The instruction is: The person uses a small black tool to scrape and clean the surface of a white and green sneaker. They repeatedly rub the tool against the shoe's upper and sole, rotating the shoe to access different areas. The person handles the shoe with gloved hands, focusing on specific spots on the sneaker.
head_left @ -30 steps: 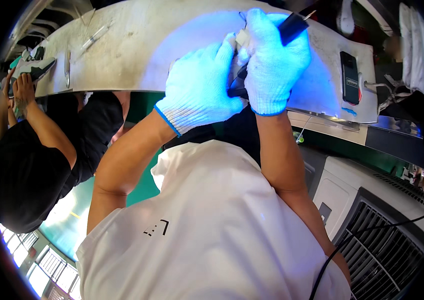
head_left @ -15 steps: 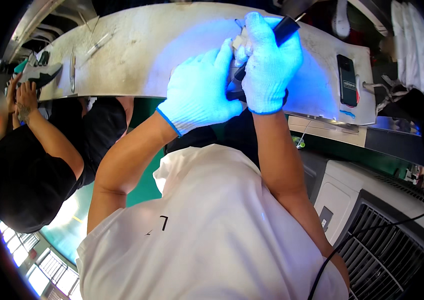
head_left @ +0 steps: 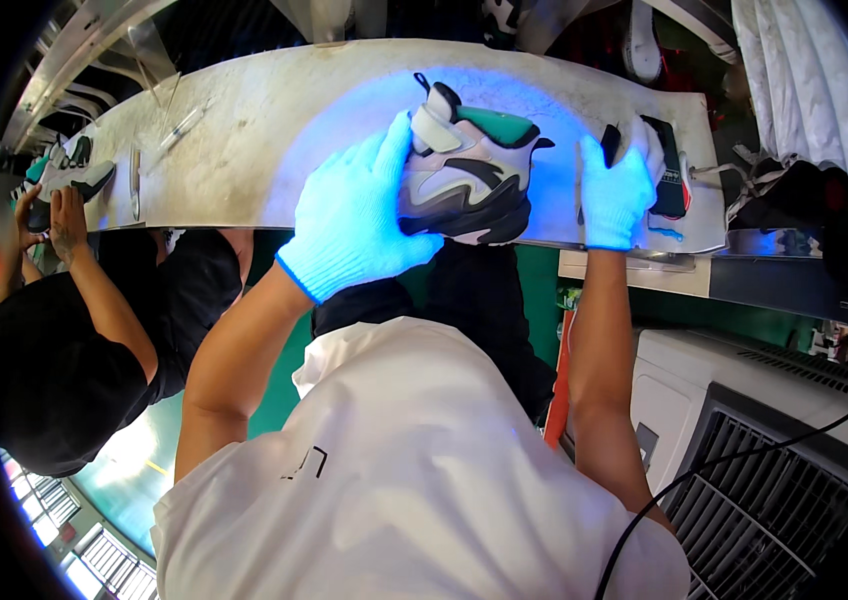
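Note:
A grey, black and white sneaker (head_left: 469,195) with a green lining rests on its side near the table's front edge, under blue light. My left hand (head_left: 354,215), in a knitted glove with a blue cuff, grips the shoe from its left side. Off to the right, my gloved right hand (head_left: 621,195) is closed around a black-handled tool (head_left: 611,143), whose dark end shows beyond the thumb. Right beside those fingers lies a black phone (head_left: 668,185), partly hidden by the hand.
A pale worn table (head_left: 234,130) curves across the front. On its left lie a thin metal tool (head_left: 134,183) and a clear slim tube (head_left: 182,128). Another person's hands (head_left: 66,215) hold a similar shoe (head_left: 79,183) at far left. A black cable (head_left: 734,458) hangs at my right.
My right hand has moved right, away from the shoe to beside the phone, with the black-handled tool. The shoe has come into full view, with my left hand still on it.

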The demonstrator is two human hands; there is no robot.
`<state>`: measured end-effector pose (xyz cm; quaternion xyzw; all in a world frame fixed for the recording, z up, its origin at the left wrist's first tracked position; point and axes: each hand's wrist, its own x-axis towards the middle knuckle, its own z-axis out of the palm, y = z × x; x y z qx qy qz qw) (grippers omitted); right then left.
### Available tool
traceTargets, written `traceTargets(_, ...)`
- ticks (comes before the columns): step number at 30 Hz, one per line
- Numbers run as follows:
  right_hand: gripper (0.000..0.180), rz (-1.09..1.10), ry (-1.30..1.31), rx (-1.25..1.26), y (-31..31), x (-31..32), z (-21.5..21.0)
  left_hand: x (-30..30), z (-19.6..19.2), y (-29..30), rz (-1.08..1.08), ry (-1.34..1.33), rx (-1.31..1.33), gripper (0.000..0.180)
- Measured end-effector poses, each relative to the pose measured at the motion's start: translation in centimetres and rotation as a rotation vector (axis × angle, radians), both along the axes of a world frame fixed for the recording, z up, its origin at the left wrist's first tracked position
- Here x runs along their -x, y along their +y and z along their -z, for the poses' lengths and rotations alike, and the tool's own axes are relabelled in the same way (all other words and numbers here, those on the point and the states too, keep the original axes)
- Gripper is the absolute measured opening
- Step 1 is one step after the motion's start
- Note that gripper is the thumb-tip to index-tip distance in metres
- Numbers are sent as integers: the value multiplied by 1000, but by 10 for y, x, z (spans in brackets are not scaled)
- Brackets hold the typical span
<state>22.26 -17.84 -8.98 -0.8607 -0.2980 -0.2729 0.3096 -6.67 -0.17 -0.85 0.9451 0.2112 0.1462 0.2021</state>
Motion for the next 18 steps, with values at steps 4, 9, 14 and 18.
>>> traceTargets(4,43,-702,892,-577,16,51,-11,1,-1,-2,4,25,0,122)
traceTargets(9,49,-899,1571,-670,24,100,-27,6,-20,-5,90,-194,-260,109)
traceTargets(14,103,-1168,1273,-501,8,175,-82,29,1,-29,-11,-527,-295,98)
traceTargets(18,117,-1246,1151,-284,5,221,-94,69,19,-42,93,-1203,1796,54)
